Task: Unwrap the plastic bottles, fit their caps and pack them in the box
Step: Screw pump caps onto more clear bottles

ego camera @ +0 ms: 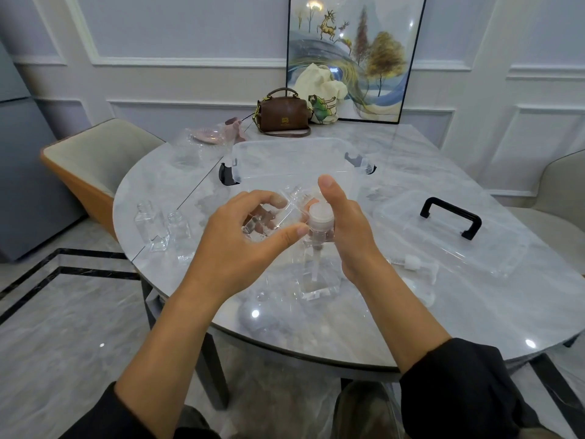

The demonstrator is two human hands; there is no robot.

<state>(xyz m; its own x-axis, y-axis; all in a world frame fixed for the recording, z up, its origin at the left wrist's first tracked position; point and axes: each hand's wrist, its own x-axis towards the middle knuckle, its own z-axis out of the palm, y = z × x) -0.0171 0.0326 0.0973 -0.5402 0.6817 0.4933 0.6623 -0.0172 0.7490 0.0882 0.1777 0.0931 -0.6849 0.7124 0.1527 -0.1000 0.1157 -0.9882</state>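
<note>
Here, the left hand (243, 236) is holding an open bottle (292, 198), and the right hand (348, 229) is gripping a capped bottle (316, 280) near the tabletop's (411, 312) front edge. The box (285, 144) is sitting just behind them.

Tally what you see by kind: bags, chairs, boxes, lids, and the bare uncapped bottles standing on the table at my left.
Bags: 2
Chairs: 2
Box: 1
Lid: 1
Uncapped bottles: 2
Total: 8
</note>
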